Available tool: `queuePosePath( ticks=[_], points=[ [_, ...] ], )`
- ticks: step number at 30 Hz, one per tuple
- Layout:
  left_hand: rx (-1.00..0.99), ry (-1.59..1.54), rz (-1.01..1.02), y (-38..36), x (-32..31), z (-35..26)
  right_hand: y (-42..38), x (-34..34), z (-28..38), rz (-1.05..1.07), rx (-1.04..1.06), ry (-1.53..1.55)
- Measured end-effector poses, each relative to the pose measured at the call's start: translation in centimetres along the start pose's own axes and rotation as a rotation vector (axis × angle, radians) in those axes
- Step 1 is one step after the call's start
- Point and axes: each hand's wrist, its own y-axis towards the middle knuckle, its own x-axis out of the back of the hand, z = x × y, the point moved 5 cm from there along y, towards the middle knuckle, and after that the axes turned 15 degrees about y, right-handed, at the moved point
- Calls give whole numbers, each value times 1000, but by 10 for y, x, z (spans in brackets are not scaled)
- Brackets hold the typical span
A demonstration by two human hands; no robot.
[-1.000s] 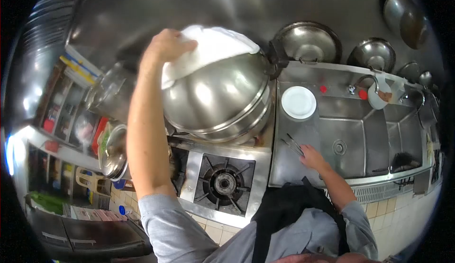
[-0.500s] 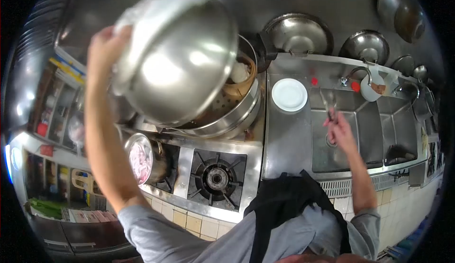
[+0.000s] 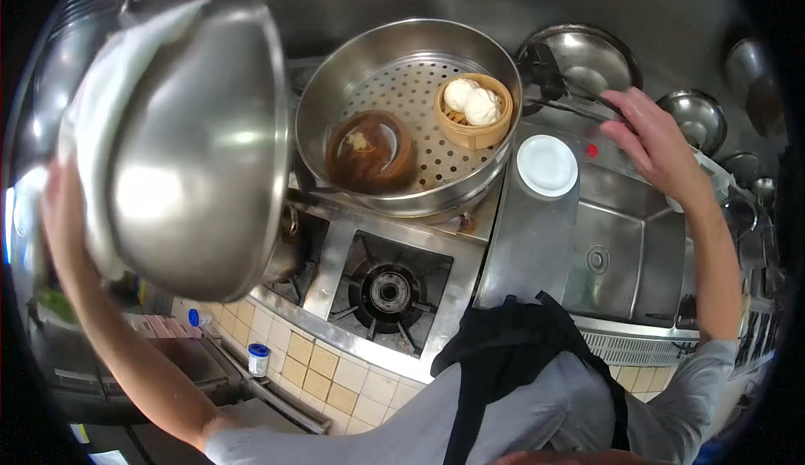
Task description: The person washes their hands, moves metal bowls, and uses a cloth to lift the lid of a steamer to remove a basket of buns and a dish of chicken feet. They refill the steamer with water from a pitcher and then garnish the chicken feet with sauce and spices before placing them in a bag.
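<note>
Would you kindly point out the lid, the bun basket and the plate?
Lid (image 3: pixel 201 150), head view: middle of its metal face.
Bun basket (image 3: pixel 472 137), head view: front wall.
Plate (image 3: pixel 547 166), head view: bare centre.

The counter (image 3: pixel 524 251) bears a plate (image 3: pixel 547 166); the stove (image 3: pixel 329 276), a steamer (image 3: pixel 386 88).

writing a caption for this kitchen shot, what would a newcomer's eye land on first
Probably the big domed metal lid, held up at left in the left hand with a white cloth. Then the two white buns in a small bamboo basket, on the right side of the wide steamer. Last, the right hand with metal tongs near the steamer's right rim.
</note>
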Motion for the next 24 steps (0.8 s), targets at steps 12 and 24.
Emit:
queuePosePath(
  ticks=[12, 24],
  points=[
    [118, 12, 113, -86, 8, 75, 104, -85, 41, 492, -14, -393],
    [176, -102, 166, -103, -21, 85, 135, -124, 38, 657, -181, -498]
  ],
)
